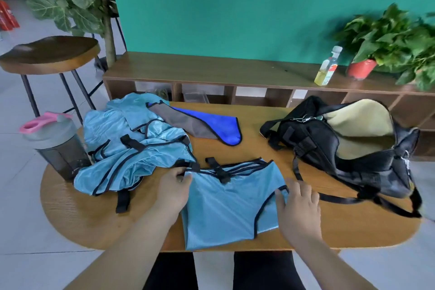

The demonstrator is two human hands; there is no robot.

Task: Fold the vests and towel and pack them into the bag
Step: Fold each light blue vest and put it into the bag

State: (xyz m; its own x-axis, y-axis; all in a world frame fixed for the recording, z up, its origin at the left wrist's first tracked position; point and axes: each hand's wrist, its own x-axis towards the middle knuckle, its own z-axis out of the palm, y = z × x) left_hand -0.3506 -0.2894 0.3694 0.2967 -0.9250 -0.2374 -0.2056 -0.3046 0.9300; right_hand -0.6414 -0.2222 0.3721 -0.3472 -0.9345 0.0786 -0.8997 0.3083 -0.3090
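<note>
Left hand fingers pinching a corner of the blue vest, right hand fingers spread flat on its edge, open bag beyond right fingers

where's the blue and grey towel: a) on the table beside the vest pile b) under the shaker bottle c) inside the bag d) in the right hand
A: the towel lies on the table between the vest pile and the open bag, with the left hand and right hand on the flat vest.
</note>
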